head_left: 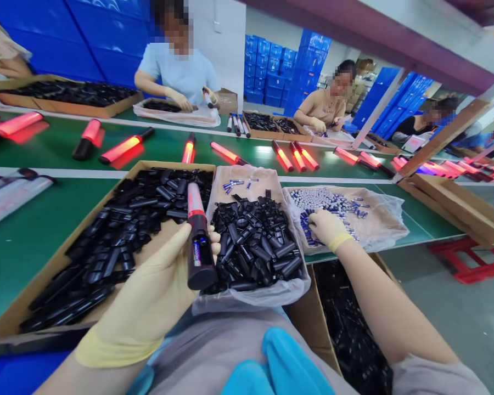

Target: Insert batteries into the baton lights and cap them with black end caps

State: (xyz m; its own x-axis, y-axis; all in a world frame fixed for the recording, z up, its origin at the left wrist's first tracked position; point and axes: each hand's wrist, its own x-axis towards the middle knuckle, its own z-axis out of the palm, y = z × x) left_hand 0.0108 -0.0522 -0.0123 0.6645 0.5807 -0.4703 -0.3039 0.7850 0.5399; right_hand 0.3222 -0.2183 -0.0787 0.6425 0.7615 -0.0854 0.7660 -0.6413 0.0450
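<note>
My left hand (156, 280), in a pale yellow glove, is wrapped round a light stick (201, 236) held upright over the trays. The stick has a black handle and a clear top with a red glow at its base. Its battery slot faces me uncovered, with a blue battery (196, 251) showing inside. Over to the right, my gloved right hand (329, 227) reaches into a plastic-lined tray of small blue-and-silver batteries (325, 200). Its fingers are bent and pressed together at the batteries, and the fingertips are partly hidden.
Between my hands stands a lined tray of black plastic covers (255, 241). A cardboard box (148, 252) of black parts lies left. Lit red sticks (189, 149) lie along the green conveyor (164, 148). Co-workers (181, 77) sit across it. A box of black parts (349, 318) stands below right.
</note>
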